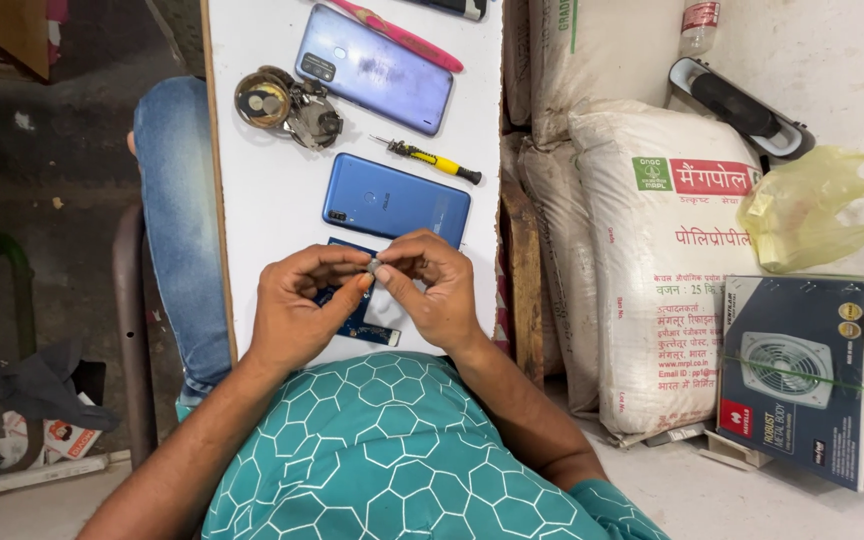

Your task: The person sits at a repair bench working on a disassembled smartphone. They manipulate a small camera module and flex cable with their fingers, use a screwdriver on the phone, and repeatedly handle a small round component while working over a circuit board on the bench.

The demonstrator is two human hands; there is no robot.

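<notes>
My left hand and my right hand meet above the near end of a white board, pinching a tiny grey part between their fingertips. Under them lies a blue circuit board, partly hidden. Just beyond sits a blue phone, back up. Farther off are a purple phone, a small yellow-handled screwdriver and a pink tool.
A pile of round metal parts lies at the board's left. White sacks, a yellow plastic bag and a fan box stand on the right. A jeans-clad leg shows on the left.
</notes>
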